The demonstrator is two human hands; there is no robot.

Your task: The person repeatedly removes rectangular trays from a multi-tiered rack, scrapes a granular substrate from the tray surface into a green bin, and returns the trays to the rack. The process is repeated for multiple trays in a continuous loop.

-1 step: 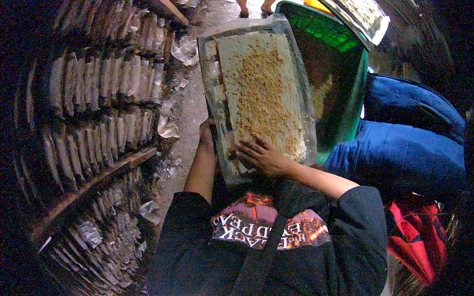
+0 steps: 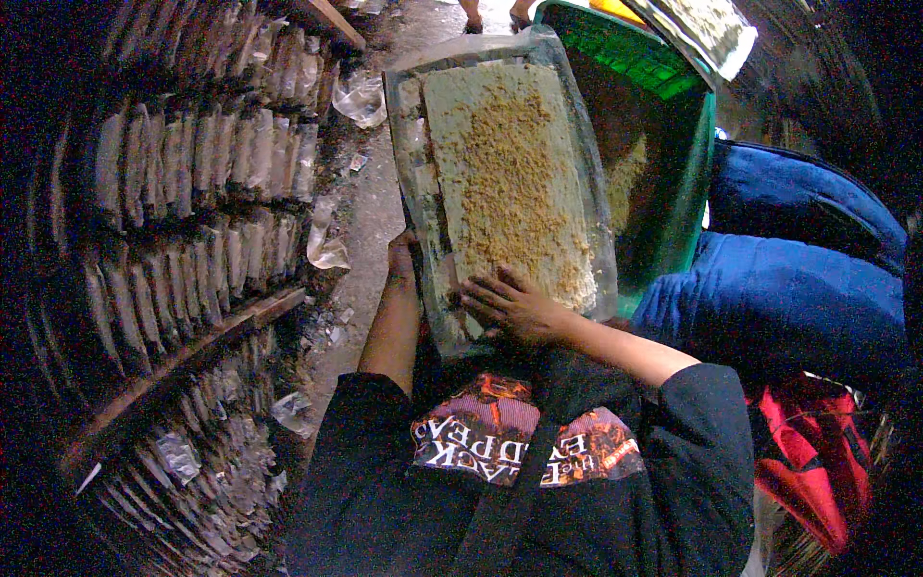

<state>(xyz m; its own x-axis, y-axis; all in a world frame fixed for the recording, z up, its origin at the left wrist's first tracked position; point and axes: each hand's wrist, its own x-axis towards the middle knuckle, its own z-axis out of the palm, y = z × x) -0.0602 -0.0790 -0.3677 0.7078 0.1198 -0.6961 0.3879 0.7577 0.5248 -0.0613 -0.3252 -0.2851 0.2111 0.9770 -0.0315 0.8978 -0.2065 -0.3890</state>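
A long, pale slab (image 2: 567, 183) with clear plastic (image 2: 588, 144) around its edges is tilted up in front of me. Tan, crumbly material (image 2: 510, 183) is spread thickly over its middle. My left hand (image 2: 404, 254) grips the slab's left edge, its fingers mostly hidden behind it. Over the near end, my right hand (image 2: 510, 303) lies with fingers stretched and slightly apart, touching the surface near the crumbs. Just right of the slab stands a green bin (image 2: 687, 192) with brownish grainy material (image 2: 630, 178) visible inside.
Rows of upright, thin, plastic-wrapped slabs (image 2: 207, 154) fill racks with wooden rails (image 2: 192, 370) on the left. Plastic scraps (image 2: 327, 240) litter the floor. Blue padded fabric (image 2: 779, 279) and a red item (image 2: 812, 462) lie right. Another person's feet (image 2: 495, 17) show beyond.
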